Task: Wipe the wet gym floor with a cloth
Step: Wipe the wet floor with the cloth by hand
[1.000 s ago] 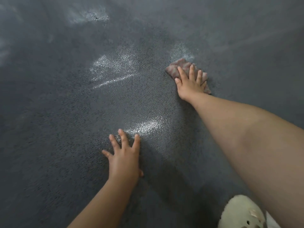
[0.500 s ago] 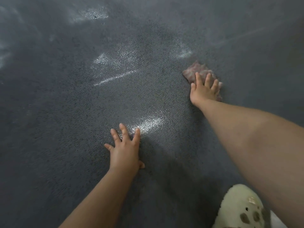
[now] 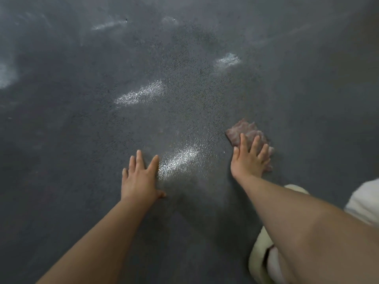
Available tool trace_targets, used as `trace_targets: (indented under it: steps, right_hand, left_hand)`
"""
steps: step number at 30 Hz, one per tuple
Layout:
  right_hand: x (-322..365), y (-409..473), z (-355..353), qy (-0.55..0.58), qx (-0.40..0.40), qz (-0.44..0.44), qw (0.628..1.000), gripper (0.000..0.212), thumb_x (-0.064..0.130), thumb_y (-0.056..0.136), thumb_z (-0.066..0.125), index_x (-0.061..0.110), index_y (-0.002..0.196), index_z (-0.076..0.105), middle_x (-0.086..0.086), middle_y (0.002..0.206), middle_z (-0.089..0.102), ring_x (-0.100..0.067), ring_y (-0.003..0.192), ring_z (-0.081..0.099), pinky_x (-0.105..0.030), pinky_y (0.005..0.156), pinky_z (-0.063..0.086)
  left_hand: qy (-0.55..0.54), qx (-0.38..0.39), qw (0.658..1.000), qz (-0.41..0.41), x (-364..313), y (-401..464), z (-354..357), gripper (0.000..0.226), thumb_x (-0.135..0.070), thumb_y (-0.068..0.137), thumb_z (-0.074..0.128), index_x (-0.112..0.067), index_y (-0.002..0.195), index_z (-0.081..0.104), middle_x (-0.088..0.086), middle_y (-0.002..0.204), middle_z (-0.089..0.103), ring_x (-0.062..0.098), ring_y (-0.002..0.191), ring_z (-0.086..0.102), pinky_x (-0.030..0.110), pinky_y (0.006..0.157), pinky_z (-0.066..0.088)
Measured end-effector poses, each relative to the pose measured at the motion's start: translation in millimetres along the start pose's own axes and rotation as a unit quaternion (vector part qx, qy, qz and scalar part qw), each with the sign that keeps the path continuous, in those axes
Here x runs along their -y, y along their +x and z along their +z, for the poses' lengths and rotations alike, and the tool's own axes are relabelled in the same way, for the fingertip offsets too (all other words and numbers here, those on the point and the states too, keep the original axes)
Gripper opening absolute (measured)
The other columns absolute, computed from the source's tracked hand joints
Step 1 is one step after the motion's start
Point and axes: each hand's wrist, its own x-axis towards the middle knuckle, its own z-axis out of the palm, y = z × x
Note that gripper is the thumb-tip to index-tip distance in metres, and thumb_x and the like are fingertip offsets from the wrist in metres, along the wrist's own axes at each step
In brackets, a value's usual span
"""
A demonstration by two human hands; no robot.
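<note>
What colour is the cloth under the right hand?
The cloth is a mottled pinkish brown, seen in the head view, the only one, beyond the right hand.

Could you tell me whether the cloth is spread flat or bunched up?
Bunched up: the cloth shows crumpled ridges beyond the fingertips of the right hand pressing on it.

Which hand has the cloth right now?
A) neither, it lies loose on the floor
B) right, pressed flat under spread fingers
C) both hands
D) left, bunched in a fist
B: the right hand presses the pinkish cloth to the dark floor with straight spread fingers, while the left hand rests flat on bare floor.
</note>
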Motion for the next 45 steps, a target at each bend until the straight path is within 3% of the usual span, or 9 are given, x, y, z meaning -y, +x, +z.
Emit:
trace_targets:
  steps: [8, 12, 14, 22, 26, 32, 36, 40, 45]
  right_hand:
    - [33.7, -102.0, 44.1, 0.064, 0.000, 0.051, 0.997, 0.054, 0.042, 0.100, 0.028, 0.040, 0.149, 0.008, -0.003, 0.159, -0.011, -0.036, 0.144, -0.011, -0.063, 0.110, -0.001]
    - [61.4, -166.4, 77.1, 0.038, -0.055, -0.093, 0.993, 0.049, 0.040, 0.090, 0.042, 0.035, 0.138, 0.045, -0.015, 0.150, 0.035, -0.048, 0.135, 0.029, -0.073, 0.098, 0.020]
    - [68.4, -196.3, 90.1, 0.010, -0.030, -0.173, 0.984, 0.051, 0.042, 0.083, 0.036, 0.034, 0.132, 0.046, -0.016, 0.140, 0.048, -0.049, 0.127, 0.039, -0.073, 0.091, 0.029]
    - [33.9, -155.5, 86.9, -0.100, -0.019, -0.468, 0.878, 0.053, 0.048, 0.087, 0.028, 0.037, 0.136, 0.046, -0.011, 0.149, 0.038, -0.046, 0.135, 0.030, -0.058, 0.113, 0.016]
    - [38.7, -96.6, 55.3, -0.097, -0.043, -0.346, 0.932, 0.060, 0.054, 0.091, 0.012, 0.039, 0.148, 0.019, -0.008, 0.159, 0.004, -0.041, 0.144, 0.000, -0.053, 0.114, -0.006]
    - [61.8, -80.6, 38.3, -0.035, 0.008, -0.174, 0.984, 0.050, 0.044, 0.101, 0.024, 0.042, 0.149, 0.008, -0.001, 0.159, -0.010, -0.035, 0.144, -0.012, -0.057, 0.114, -0.003]
    - [73.4, -138.7, 65.7, -0.058, -0.008, -0.249, 0.967, 0.051, 0.043, 0.100, 0.025, 0.041, 0.149, 0.012, -0.005, 0.160, -0.004, -0.038, 0.144, -0.008, -0.058, 0.112, -0.001]
    - [57.6, -207.3, 102.0, -0.057, -0.042, -0.396, 0.916, 0.051, 0.043, 0.089, 0.032, 0.032, 0.138, 0.043, -0.017, 0.147, 0.038, -0.049, 0.134, 0.029, -0.062, 0.107, 0.020]
    - [32.0, -245.0, 117.7, -0.063, -0.018, -0.461, 0.885, 0.047, 0.043, 0.089, 0.037, 0.038, 0.135, 0.039, -0.012, 0.146, 0.042, -0.042, 0.134, 0.022, -0.054, 0.107, 0.015]
  left_hand:
    - [0.005, -0.010, 0.999, -0.043, 29.9, -44.5, 31.7, 0.119, -0.054, 0.067, 0.077, -0.035, 0.149, -0.006, 0.013, 0.154, -0.023, 0.035, 0.144, -0.013, 0.053, 0.115, 0.010]
    - [0.010, -0.008, 0.997, -0.074, 44.3, -69.9, 52.8, 0.123, -0.054, 0.067, 0.077, -0.035, 0.148, -0.015, 0.014, 0.152, -0.029, 0.036, 0.143, -0.016, 0.055, 0.114, 0.010]
    - [0.000, -0.006, 0.995, -0.096, 51.8, -81.5, 61.4, 0.122, -0.052, 0.070, 0.076, -0.034, 0.147, -0.017, 0.014, 0.152, -0.030, 0.036, 0.143, -0.017, 0.057, 0.113, 0.010]
    - [-0.060, 0.000, 0.986, -0.156, 58.9, -97.8, 77.4, 0.116, -0.051, 0.073, 0.074, -0.034, 0.149, -0.012, 0.011, 0.154, -0.025, 0.037, 0.143, -0.013, 0.058, 0.113, 0.013]
    - [-0.065, 0.008, 0.987, -0.150, 58.9, -97.6, 75.8, 0.119, -0.052, 0.071, 0.075, -0.032, 0.149, -0.012, 0.013, 0.154, -0.024, 0.039, 0.143, -0.012, 0.056, 0.113, 0.014]
    - [-0.078, 0.012, 0.984, -0.158, 59.1, -96.6, 74.5, 0.118, -0.048, 0.071, 0.076, -0.033, 0.149, -0.011, 0.010, 0.155, -0.026, 0.038, 0.143, -0.015, 0.057, 0.114, 0.011]
    - [-0.081, 0.006, 0.984, -0.159, 59.7, -96.4, 75.2, 0.118, -0.047, 0.071, 0.077, -0.032, 0.149, -0.010, 0.010, 0.155, -0.025, 0.037, 0.143, -0.015, 0.057, 0.113, 0.011]
    - [-0.049, -0.017, 0.987, -0.150, 66.4, -100.3, 81.7, 0.114, -0.055, 0.074, 0.071, -0.032, 0.149, -0.010, 0.007, 0.156, -0.021, 0.034, 0.144, -0.011, 0.055, 0.113, 0.015]
    - [-0.025, -0.031, 0.993, -0.107, 80.3, -106.5, 86.0, 0.115, -0.058, 0.073, 0.070, -0.031, 0.150, -0.011, 0.004, 0.157, -0.018, 0.031, 0.145, -0.008, 0.049, 0.115, 0.015]
